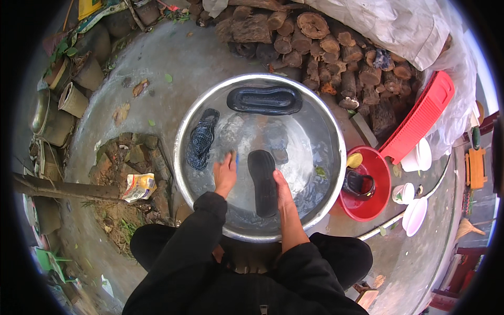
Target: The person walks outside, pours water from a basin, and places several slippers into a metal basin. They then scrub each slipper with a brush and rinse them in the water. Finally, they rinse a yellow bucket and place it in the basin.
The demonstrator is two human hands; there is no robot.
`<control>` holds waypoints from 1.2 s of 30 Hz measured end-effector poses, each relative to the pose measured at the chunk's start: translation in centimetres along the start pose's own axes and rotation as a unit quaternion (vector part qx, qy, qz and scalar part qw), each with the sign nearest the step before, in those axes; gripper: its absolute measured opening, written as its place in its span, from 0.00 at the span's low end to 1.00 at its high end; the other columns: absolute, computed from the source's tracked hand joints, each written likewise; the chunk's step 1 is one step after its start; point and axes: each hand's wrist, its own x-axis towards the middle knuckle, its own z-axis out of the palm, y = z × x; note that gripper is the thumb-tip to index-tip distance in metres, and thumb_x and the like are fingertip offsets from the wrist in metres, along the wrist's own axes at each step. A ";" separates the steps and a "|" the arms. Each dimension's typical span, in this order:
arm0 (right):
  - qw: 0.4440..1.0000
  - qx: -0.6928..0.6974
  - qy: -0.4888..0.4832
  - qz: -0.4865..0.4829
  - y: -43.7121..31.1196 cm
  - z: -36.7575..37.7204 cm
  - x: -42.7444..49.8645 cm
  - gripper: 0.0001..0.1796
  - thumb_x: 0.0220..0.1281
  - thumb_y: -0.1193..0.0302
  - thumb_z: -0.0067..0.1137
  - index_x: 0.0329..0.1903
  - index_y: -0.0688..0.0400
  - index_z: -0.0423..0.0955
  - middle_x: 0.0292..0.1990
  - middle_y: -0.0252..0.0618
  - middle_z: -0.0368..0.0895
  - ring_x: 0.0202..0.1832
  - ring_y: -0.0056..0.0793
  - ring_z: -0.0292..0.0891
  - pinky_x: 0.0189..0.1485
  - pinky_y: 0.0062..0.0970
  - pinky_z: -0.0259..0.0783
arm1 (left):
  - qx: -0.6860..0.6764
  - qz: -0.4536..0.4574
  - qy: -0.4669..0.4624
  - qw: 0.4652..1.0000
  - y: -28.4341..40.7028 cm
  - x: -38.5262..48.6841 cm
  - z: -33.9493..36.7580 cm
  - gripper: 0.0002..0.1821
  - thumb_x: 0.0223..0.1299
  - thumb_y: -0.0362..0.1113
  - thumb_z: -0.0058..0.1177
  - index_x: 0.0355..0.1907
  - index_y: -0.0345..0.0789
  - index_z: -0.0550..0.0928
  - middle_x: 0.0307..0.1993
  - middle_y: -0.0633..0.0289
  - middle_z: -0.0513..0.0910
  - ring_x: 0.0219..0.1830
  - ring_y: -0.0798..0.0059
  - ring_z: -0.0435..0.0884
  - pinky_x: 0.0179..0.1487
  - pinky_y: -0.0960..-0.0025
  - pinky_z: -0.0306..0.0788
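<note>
A wide metal basin (179,157) of water lies before me. My right hand (282,189) grips the edge of a black shoe sole or slipper (262,183), its flat ribbed face up. Left of it, my left hand (225,173) is closed around something blue, perhaps a brush, mostly hidden by the fingers. Along the basin's far side rests a black sole-shaped piece of footwear (264,100). A dark patterned slipper (202,139) lies at the basin's left. Under the water, beyond the held sole, a greyish shape shows faintly.
A red plastic basin (384,197) with a dark shoe (359,185) stands right of the metal one. Behind it leans a red plastic rack (423,114). Stacked firewood (301,39) lines the far side. A tree trunk (67,187) with a rubble-edged bed is at left.
</note>
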 end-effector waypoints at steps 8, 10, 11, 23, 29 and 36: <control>0.979 -0.083 0.163 0.094 1.3 -3.0 2.7 0.27 0.76 0.49 0.33 0.58 0.56 0.71 0.49 0.45 0.78 0.48 0.41 0.75 0.54 0.38 0.70 | -0.072 0.185 -0.089 0.976 10.1 -14.4 0.0 0.23 0.68 0.37 0.51 0.66 0.42 0.74 0.50 0.51 0.73 0.49 0.61 0.74 0.53 0.65 0.71; 0.995 -0.084 0.049 -0.016 4.0 -3.8 4.0 0.27 0.74 0.48 0.39 0.59 0.55 0.70 0.47 0.42 0.78 0.48 0.40 0.76 0.48 0.34 0.74 | 0.043 0.245 -0.060 0.967 11.2 -12.1 -0.2 0.23 0.66 0.36 0.52 0.65 0.45 0.75 0.51 0.48 0.73 0.50 0.55 0.74 0.54 0.62 0.71; 0.994 -0.027 -0.068 -0.084 5.5 -4.0 4.5 0.27 0.73 0.47 0.42 0.59 0.55 0.69 0.46 0.41 0.77 0.48 0.40 0.76 0.45 0.33 0.75 | 0.100 0.272 -0.041 0.956 12.0 -10.1 -0.2 0.23 0.65 0.36 0.53 0.64 0.46 0.75 0.51 0.46 0.73 0.50 0.52 0.74 0.54 0.60 0.72; 0.964 0.222 -0.139 -0.049 -0.4 -4.2 1.2 0.43 0.67 0.34 0.37 0.68 0.56 0.65 0.61 0.46 0.74 0.55 0.44 0.77 0.51 0.51 0.77 | -0.176 0.138 -0.128 0.966 10.1 -12.4 1.0 0.23 0.69 0.36 0.50 0.67 0.42 0.73 0.48 0.53 0.72 0.51 0.65 0.75 0.55 0.66 0.69; 0.989 0.032 -0.140 0.035 -2.5 1.8 -1.3 0.33 0.70 0.47 0.45 0.62 0.62 0.70 0.51 0.49 0.81 0.49 0.46 0.81 0.49 0.45 0.79 | -0.026 0.182 0.044 0.982 10.9 -2.1 -1.2 0.22 0.68 0.38 0.49 0.64 0.42 0.74 0.43 0.47 0.73 0.46 0.49 0.74 0.49 0.55 0.71; 0.995 0.096 0.024 0.001 -1.4 2.9 -1.9 0.29 0.75 0.47 0.39 0.63 0.55 0.69 0.52 0.43 0.80 0.51 0.39 0.78 0.58 0.38 0.74 | 0.139 0.334 -0.059 0.930 12.3 -7.9 1.2 0.24 0.63 0.38 0.55 0.63 0.50 0.75 0.52 0.45 0.72 0.52 0.45 0.73 0.52 0.54 0.73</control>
